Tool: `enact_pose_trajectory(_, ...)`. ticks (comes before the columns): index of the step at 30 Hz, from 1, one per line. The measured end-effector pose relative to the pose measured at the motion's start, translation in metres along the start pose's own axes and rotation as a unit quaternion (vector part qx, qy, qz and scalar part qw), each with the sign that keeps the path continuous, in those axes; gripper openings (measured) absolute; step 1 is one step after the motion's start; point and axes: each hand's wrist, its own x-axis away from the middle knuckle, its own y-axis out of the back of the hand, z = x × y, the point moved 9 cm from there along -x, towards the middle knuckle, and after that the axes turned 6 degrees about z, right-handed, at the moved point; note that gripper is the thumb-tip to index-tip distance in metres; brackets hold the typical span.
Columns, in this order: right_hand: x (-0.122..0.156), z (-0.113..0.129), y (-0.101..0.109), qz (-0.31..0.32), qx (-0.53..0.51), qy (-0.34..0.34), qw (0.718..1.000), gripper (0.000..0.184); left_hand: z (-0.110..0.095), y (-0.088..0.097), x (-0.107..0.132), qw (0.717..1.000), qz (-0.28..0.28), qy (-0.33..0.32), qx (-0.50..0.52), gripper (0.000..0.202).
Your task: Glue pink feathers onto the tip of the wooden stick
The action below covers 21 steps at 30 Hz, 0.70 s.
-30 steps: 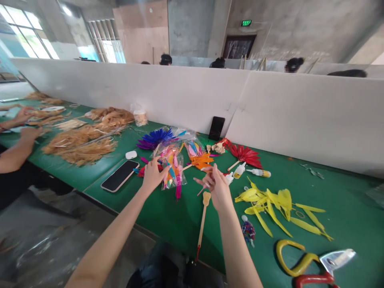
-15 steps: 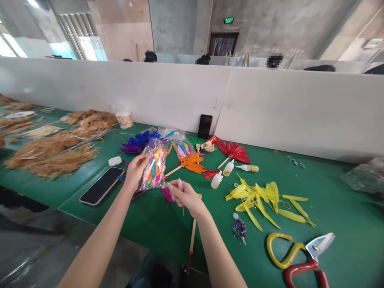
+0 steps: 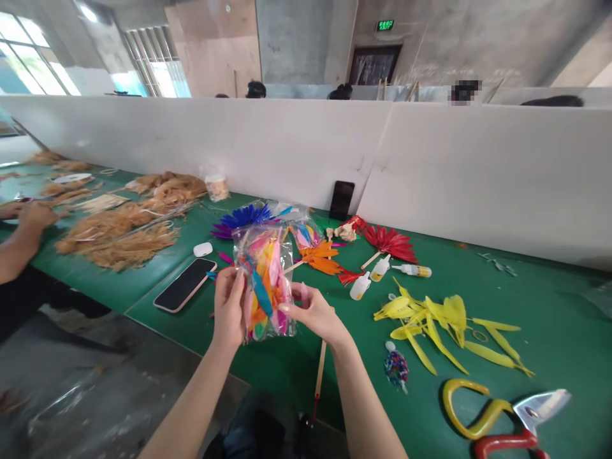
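Note:
A clear plastic bag of feathers in pink, orange, yellow and blue is held up over the table between my hands. My left hand grips its left side, thumb in front. At the lower right edge, my right hand pinches the bag with the thumb over the plastic. A pale pink feather sticks up between the right fingers. Behind the bag lie an orange feather fan and a blue-purple one. Below my right hand, a wooden stick is partly hidden.
Yellow feathers, red-and-yellow-handled shears, a beaded packet, glue bottles and a red fan are at right. A phone and raffia bundles lie left. A co-worker's hand is far left. A white partition stands behind.
The bag has come nearer and turned upright toward me. My right hand has moved up onto its edge, still with the pink feather. The view has shifted left, bringing in a co-worker's arm.

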Motion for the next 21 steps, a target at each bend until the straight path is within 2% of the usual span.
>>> enact_pose_trajectory(2, 0.0, 0.0, 0.0, -0.006, 0.018, 0.009, 1.0, 0.03, 0.004, 0.0, 0.007, 1.0, -0.001, 0.0, -0.023, 0.016)
enact_pose_trajectory(5, 0.002, 0.0, 0.013, -0.068, 0.041, 0.025, 0.997, 0.027, 0.011, -0.002, 0.012, 0.998, 0.035, 0.03, -0.038, 0.021)
enact_pose_trajectory(9, 0.006, 0.008, 0.028, -0.139, 0.067, 0.055, 0.986, 0.029, 0.02, -0.016, 0.028, 0.973, 0.177, 0.103, -0.104, 0.029)
enact_pose_trajectory(11, 0.009, 0.014, 0.029, -0.155, 0.083, 0.067, 0.982, 0.03, 0.02, -0.021, 0.038, 0.956, 0.232, 0.116, -0.134, 0.03)
enact_pose_trajectory(13, 0.012, 0.018, 0.026, -0.154, 0.095, 0.073, 0.981, 0.033, 0.015, -0.022, 0.045, 0.95, 0.248, 0.105, -0.155, 0.023)
enact_pose_trajectory(17, 0.021, 0.027, 0.016, -0.124, 0.099, 0.075, 0.985, 0.031, 0.006, -0.016, 0.047, 0.949, 0.236, 0.076, -0.196, 0.012)
enact_pose_trajectory(21, 0.027, 0.037, 0.014, -0.114, 0.088, 0.073, 0.987, 0.031, 0.016, -0.017, 0.051, 0.934, 0.271, 0.093, -0.215, 0.015)
